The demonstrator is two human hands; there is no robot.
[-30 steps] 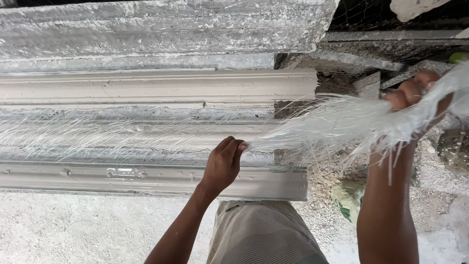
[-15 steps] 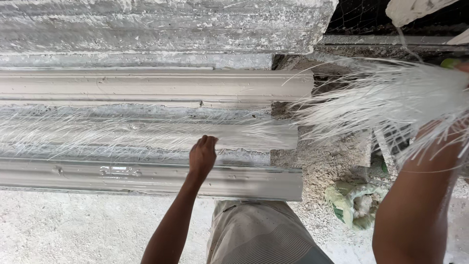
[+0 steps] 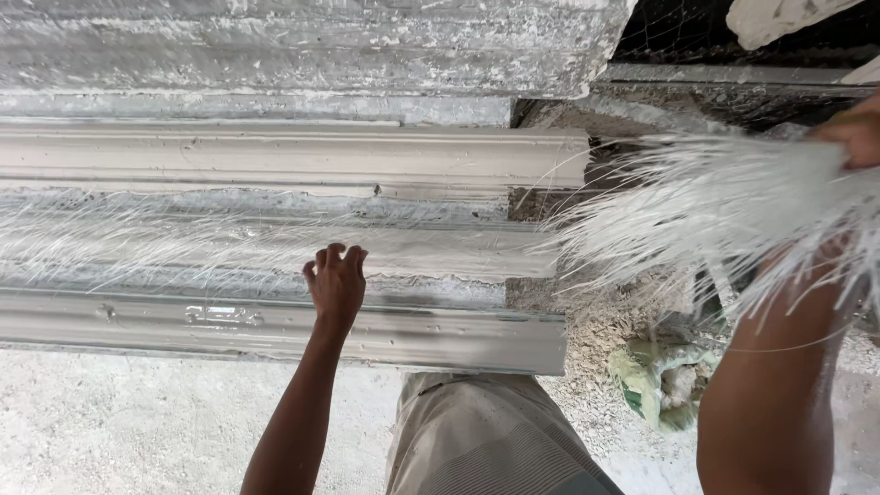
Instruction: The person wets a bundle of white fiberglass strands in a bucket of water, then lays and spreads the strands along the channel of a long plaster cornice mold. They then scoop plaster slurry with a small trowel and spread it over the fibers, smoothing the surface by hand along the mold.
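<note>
Grey-white wet plaster fills a long mould [image 3: 275, 247] that runs across the middle of the frame, from the left edge to just past the centre. It sits on a rough grey worktop [image 3: 275, 46] that shows along the top. Thin white fibres [image 3: 110, 243] are already spread flat over the plaster on the left part.

At the right of the frame is a big bunch of white fibres [image 3: 697, 211], fanned out in the air, well apart from the mould. The right hand [image 3: 852, 137], at the far right edge, is closed around the top of that bunch.

The left hand [image 3: 336, 284] is open, fingers spread, flat on the wet plaster near the middle and holding nothing.

To do this well, I think the fibres should go on thin and even, then be patted gently into the wet plaster so no bare gaps stay.
</note>
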